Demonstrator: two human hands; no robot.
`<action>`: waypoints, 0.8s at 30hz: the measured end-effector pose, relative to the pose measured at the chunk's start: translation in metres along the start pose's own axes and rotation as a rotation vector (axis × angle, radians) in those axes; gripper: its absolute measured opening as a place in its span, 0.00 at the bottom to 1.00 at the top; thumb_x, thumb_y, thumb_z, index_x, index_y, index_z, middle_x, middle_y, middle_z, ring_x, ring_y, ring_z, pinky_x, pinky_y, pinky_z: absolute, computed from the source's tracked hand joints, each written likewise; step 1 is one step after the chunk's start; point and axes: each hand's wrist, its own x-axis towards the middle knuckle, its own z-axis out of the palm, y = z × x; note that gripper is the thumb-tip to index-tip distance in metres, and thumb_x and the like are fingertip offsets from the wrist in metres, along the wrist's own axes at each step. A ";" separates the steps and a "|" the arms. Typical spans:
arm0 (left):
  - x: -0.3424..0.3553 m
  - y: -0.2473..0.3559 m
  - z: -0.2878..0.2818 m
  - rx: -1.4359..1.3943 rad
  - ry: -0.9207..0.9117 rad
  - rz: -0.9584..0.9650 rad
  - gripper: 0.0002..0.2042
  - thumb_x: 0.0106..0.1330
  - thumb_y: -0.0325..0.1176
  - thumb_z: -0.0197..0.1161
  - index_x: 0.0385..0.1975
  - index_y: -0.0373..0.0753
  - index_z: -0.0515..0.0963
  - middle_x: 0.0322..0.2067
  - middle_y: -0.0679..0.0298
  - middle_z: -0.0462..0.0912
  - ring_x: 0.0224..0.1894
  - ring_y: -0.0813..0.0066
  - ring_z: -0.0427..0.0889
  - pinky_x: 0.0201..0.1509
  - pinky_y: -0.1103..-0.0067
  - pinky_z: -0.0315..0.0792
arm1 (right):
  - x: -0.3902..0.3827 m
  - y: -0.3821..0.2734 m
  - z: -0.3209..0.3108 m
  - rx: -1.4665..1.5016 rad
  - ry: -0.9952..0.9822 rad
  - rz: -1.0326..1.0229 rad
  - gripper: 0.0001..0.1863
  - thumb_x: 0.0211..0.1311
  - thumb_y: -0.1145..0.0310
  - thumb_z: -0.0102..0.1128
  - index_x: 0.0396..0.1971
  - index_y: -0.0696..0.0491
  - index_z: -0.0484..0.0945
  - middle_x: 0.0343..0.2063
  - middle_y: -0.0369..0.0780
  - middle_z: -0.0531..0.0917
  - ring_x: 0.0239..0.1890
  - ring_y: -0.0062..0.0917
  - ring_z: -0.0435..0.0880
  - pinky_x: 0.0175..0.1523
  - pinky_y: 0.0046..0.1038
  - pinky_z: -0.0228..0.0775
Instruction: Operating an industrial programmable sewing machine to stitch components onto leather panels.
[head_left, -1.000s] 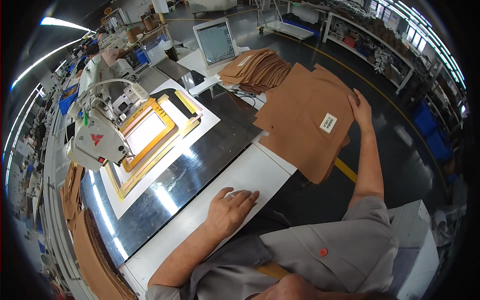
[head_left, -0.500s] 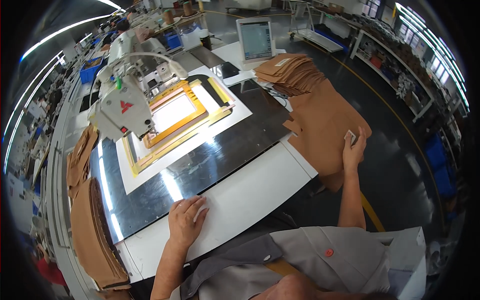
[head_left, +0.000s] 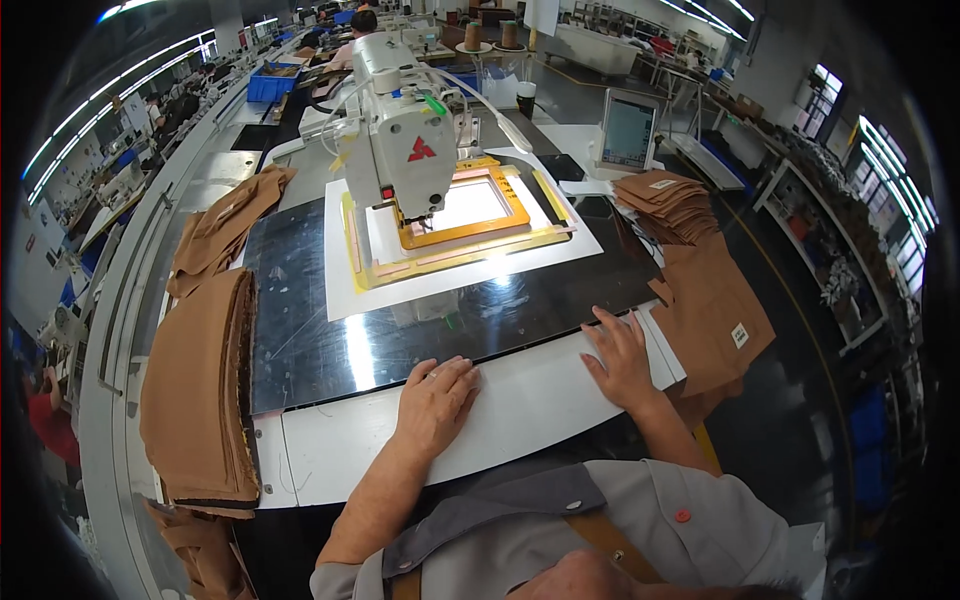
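My left hand (head_left: pixel 436 408) lies palm down on the white front strip (head_left: pixel 350 437) of the worktable, fingers near the edge of the dark glossy plate (head_left: pixel 300 310). To the right, my right hand (head_left: pixel 622 360) rests across that same edge with its fingers spread. Both hands are empty. Beyond them a sewing machine head (head_left: pixel 405 150) stands over an orange frame (head_left: pixel 470 236), which lies on a white sheet (head_left: pixel 345 290) edged with yellow strips. Brown cloth pieces (head_left: pixel 712 300), one with a white label, hang over the table's right end beside my right hand.
A thick stack of brown cloth (head_left: pixel 195 390) sits at the table's left end, with more brown pieces (head_left: pixel 225 225) behind it. At the far right are a small screen (head_left: pixel 628 130) and another brown stack (head_left: pixel 665 205). A blue bin (head_left: pixel 272 84) stands far left.
My right hand has left the brown cloth at the right and come in to the table's front edge. The view has turned to the right; my left hand stays on the white strip.
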 end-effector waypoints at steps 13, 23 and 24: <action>-0.007 0.004 -0.006 0.053 -0.007 0.078 0.12 0.65 0.34 0.70 0.46 0.43 0.84 0.46 0.66 0.86 0.51 0.70 0.86 0.63 0.63 0.71 | 0.006 0.008 0.011 0.029 0.007 0.073 0.20 0.66 0.62 0.62 0.55 0.53 0.77 0.60 0.45 0.77 0.64 0.41 0.73 0.71 0.52 0.56; -0.007 -0.003 -0.001 0.026 -0.133 -0.006 0.10 0.65 0.35 0.69 0.45 0.45 0.85 0.43 0.69 0.86 0.43 0.72 0.87 0.62 0.64 0.71 | 0.010 0.007 0.008 0.059 -0.046 0.082 0.23 0.64 0.62 0.64 0.56 0.55 0.75 0.59 0.45 0.76 0.66 0.43 0.71 0.73 0.53 0.53; -0.007 -0.003 -0.001 0.015 -0.157 -0.024 0.10 0.65 0.35 0.69 0.44 0.45 0.85 0.43 0.69 0.87 0.43 0.72 0.87 0.62 0.65 0.71 | 0.011 0.007 0.008 0.070 -0.043 0.081 0.23 0.64 0.62 0.64 0.56 0.55 0.75 0.59 0.45 0.76 0.66 0.43 0.71 0.73 0.53 0.53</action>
